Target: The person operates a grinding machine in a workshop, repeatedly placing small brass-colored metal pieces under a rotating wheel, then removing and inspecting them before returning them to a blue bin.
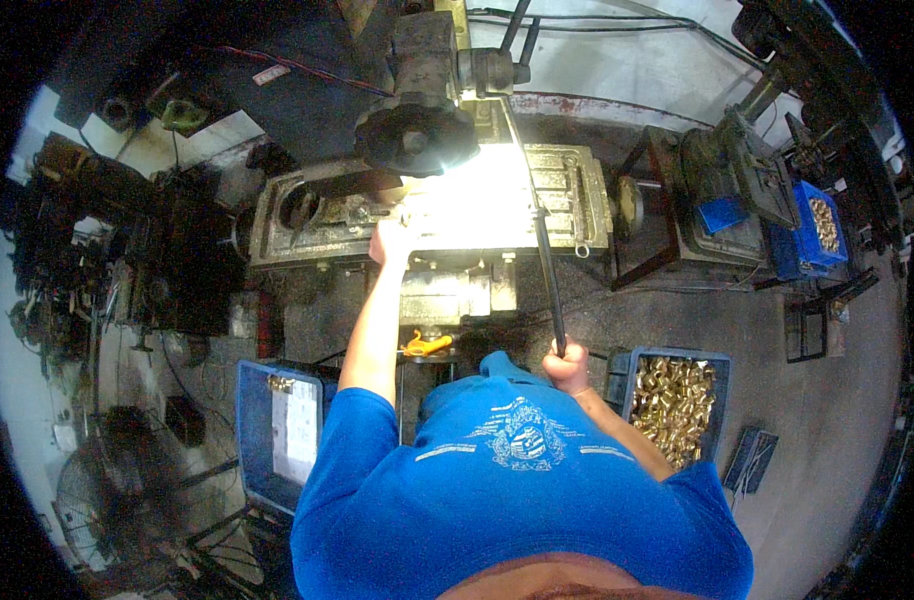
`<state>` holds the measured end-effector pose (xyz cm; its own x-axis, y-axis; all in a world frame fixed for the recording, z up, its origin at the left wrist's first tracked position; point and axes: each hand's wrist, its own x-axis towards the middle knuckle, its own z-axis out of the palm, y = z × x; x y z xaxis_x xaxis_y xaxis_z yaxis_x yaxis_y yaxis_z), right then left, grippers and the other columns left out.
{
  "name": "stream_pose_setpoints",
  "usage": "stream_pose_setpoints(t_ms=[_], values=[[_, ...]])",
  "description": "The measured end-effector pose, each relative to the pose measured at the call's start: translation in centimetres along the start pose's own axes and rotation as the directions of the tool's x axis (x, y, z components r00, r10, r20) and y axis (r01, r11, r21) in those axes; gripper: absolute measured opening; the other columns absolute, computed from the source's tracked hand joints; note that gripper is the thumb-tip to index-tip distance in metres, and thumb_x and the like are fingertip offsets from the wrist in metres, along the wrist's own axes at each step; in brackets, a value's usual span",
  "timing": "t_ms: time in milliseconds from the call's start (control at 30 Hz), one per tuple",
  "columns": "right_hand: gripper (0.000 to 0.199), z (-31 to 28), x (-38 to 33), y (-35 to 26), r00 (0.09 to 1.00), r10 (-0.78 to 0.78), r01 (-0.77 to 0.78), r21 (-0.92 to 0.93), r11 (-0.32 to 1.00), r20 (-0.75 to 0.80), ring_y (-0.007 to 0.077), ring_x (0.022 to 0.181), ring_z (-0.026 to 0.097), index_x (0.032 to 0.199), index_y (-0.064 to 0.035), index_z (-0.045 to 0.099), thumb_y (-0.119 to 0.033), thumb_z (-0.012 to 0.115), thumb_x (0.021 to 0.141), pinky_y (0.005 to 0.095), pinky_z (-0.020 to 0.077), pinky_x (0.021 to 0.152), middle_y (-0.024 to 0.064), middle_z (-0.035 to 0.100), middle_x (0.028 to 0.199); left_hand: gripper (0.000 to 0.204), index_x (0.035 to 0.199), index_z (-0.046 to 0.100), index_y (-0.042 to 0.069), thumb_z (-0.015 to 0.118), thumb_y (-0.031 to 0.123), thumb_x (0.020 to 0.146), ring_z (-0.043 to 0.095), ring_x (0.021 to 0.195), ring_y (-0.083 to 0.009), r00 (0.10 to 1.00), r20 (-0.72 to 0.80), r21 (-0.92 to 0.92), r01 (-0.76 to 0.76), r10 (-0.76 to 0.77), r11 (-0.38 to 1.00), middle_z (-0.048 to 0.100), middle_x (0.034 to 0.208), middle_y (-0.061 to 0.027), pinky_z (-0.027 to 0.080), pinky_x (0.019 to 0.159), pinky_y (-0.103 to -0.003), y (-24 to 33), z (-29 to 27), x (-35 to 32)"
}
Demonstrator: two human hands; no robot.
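My right hand (566, 366) is closed round the lower end of a long dark lever (549, 275), which slants up toward the machine head. My left hand (392, 243) is at the front of the metal machine table (567, 190), left of a very bright lit patch. Its fingers look curled, but glare and the machine hide what they hold, if anything. Just above that hand hangs the dark machine head with a round black knobbed part (417, 138).
At my right stands a blue bin (722, 365) full of brass-coloured metal pieces; at my left, another blue bin (252, 440) holds a few. An orange-handled tool (427, 346) lies below the machine table. A smaller blue crate (812, 265) stands far right, and a fan (97, 490) at lower left.
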<state>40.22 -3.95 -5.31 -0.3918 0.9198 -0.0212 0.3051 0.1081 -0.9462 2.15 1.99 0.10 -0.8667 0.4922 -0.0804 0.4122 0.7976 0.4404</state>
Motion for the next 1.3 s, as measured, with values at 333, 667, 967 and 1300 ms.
stream_pose_setpoints(t_ms=[333, 667, 967, 1300], values=[[0.007, -0.2, 0.2, -0.6, 0.998, -0.070, 0.069, -0.048, 0.996, -0.011, 0.0097, 0.052, 0.043, 0.067, -0.0063, 0.050, -0.004, 0.050, 0.073, 0.0291, 0.0359, 0.046, 0.0011, 0.045, 0.056, 0.051, 0.069, 0.068, 0.007, 0.064, 0.058, 0.066, 0.065, 0.073, -0.0271, 1.000, -0.012, 0.010, -0.008, 0.008, 1.000, 0.067, 0.077, -0.0117, 0.051, 0.064, -0.038, -0.1, 0.2, 0.0], [0.010, -0.2, 0.3, 0.6, 0.998, -0.060, 0.061, -0.030, 0.998, 0.035, 0.0081, 0.054, 0.044, 0.070, -0.0063, 0.053, -0.007, 0.051, 0.080, 0.0280, 0.0364, 0.047, -0.0014, 0.047, 0.058, 0.049, 0.068, 0.068, 0.008, 0.065, 0.057, 0.066, 0.065, 0.068, -0.0250, 1.000, -0.009, -0.010, 0.004, -0.004, 1.000, 0.067, 0.073, -0.0104, 0.050, 0.059, -0.037, 0.3, -0.1, -0.1], [0.011, -0.2, 0.3, 0.6, 0.999, -0.020, 0.021, -0.020, 1.000, 0.045, 0.0060, 0.054, 0.042, 0.070, -0.0079, 0.053, -0.007, 0.049, 0.081, 0.0261, 0.0350, 0.047, -0.0047, 0.046, 0.059, 0.048, 0.067, 0.067, 0.007, 0.065, 0.055, 0.066, 0.065, 0.068, -0.0267, 1.000, -0.008, -0.014, 0.009, -0.009, 1.000, 0.066, 0.073, -0.0116, 0.050, 0.061, -0.038, 0.4, -0.2, -0.2], [0.005, -0.1, 0.3, 0.0, 0.999, -0.039, 0.040, -0.039, 0.998, 0.019, 0.0075, 0.053, 0.042, 0.069, -0.0060, 0.052, -0.006, 0.052, 0.074, 0.0280, 0.0356, 0.046, -0.0025, 0.044, 0.057, 0.050, 0.067, 0.068, 0.007, 0.062, 0.057, 0.067, 0.065, 0.070, -0.0276, 0.999, -0.032, -0.002, 0.007, -0.007, 1.000, 0.066, 0.074, -0.0125, 0.050, 0.062, -0.038, 0.2, -0.1, -0.2]])
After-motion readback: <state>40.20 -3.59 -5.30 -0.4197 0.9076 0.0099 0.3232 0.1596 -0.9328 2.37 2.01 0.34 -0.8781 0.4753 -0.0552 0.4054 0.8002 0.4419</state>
